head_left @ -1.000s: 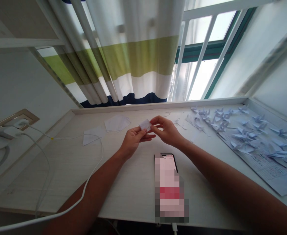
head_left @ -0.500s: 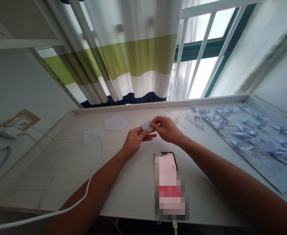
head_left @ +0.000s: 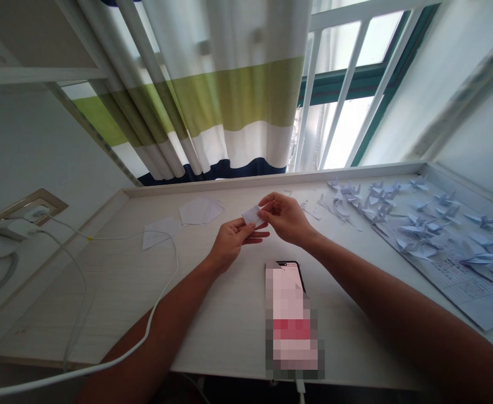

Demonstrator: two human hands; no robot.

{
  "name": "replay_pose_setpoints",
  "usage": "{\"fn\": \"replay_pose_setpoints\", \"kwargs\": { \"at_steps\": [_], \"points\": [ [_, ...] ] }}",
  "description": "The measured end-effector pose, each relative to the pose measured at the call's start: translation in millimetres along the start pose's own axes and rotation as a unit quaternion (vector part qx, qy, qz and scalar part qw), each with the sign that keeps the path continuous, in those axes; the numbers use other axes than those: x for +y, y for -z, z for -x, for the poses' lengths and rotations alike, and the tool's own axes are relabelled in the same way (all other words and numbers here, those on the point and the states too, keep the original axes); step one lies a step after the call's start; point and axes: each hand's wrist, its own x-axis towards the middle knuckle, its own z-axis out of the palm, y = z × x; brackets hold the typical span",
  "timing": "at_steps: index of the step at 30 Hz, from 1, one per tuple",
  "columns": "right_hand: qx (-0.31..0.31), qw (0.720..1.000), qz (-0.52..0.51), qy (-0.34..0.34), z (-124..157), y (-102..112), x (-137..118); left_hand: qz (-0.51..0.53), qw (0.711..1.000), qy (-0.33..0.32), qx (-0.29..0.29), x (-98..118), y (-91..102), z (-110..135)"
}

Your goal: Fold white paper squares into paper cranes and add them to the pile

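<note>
A small folded piece of white paper is held above the white desk between both my hands. My left hand pinches its lower left edge with thumb and fingers closed. My right hand pinches its right side, fingers curled round it. A phone lies flat on the desk just below my hands, with a cable plugged in at its near end.
Two loose white paper sheets lie at the desk's back left. Several folded paper cranes rest on a printed sheet at the right. A white charging cable runs across the left to a wall plug. A striped curtain hangs behind.
Both hands have risen slightly with the paper and my right hand's fingers have shifted along its right edge. The view has dipped a little.
</note>
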Motion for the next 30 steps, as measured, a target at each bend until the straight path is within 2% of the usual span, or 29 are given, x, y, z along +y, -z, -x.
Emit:
{"fn": "replay_pose_setpoints", "kwargs": {
  "at_steps": [4,8,11,15,17,20,24,30],
  "points": [
    [0.01,1.0,0.005,-0.007,1,-2,3,-0.012,1.0,0.005,0.014,1,-1.6,0],
    [-0.005,1.0,0.024,-0.018,1,-1,3,-0.013,1.0,0.01,0.021,0,-1.6,0],
    [-0.029,0.992,0.118,0.017,0,5,-3,-0.026,0.999,0.03,-0.016,1,0.4,0],
    [-0.135,0.974,0.159,0.084,-2,15,-12,-0.045,0.994,0.042,-0.09,4,4.1,3],
    [-0.162,0.969,0.16,0.097,-3,19,-14,-0.044,0.992,0.04,-0.112,6,5.8,4],
    [-0.17,0.967,0.153,0.108,-4,21,-14,-0.044,0.989,0.039,-0.135,8,7.9,4],
    [-0.173,0.965,0.153,0.121,-4,22,-16,-0.034,0.99,0.031,-0.136,10,9.1,3],
    [-0.19,0.977,0.081,0.061,-4,25,-17,-0.015,0.985,0.065,-0.159,11,11.5,4]
  ]
}}
